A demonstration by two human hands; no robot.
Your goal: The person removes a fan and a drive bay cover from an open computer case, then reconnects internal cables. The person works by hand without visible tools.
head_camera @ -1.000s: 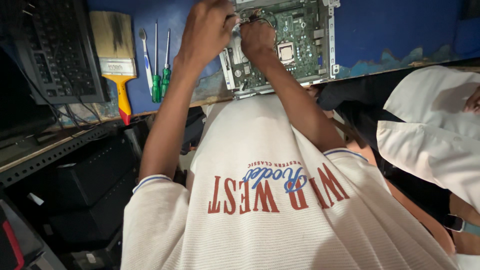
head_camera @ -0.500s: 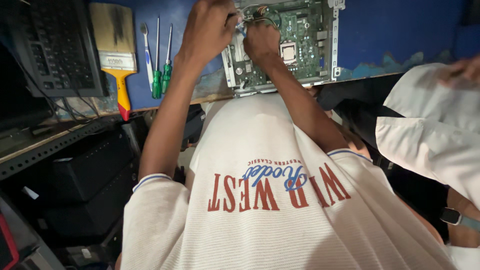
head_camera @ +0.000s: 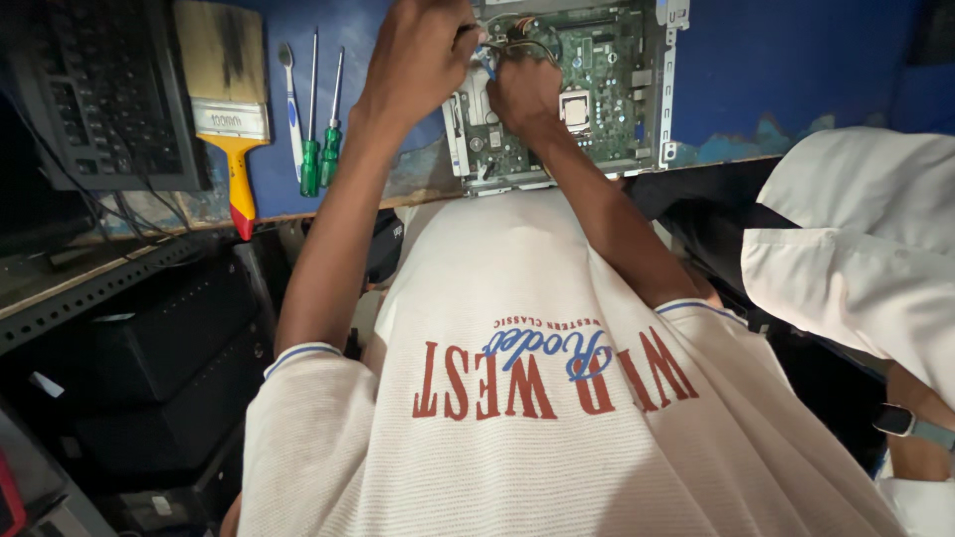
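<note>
On the blue worktop's left part lie a keyboard point(head_camera: 95, 94), a paintbrush point(head_camera: 227, 104) and two green screwdrivers point(head_camera: 320, 149); the left hand point(head_camera: 418, 60) and right hand point(head_camera: 522, 89), pressed close, pinch wires point(head_camera: 517, 40) on the green circuit board point(head_camera: 597, 89) near the front edge

Co-worker's raised hand gone from view.

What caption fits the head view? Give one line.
Both hands work at wires on a green circuit board on a blue bench.
</note>
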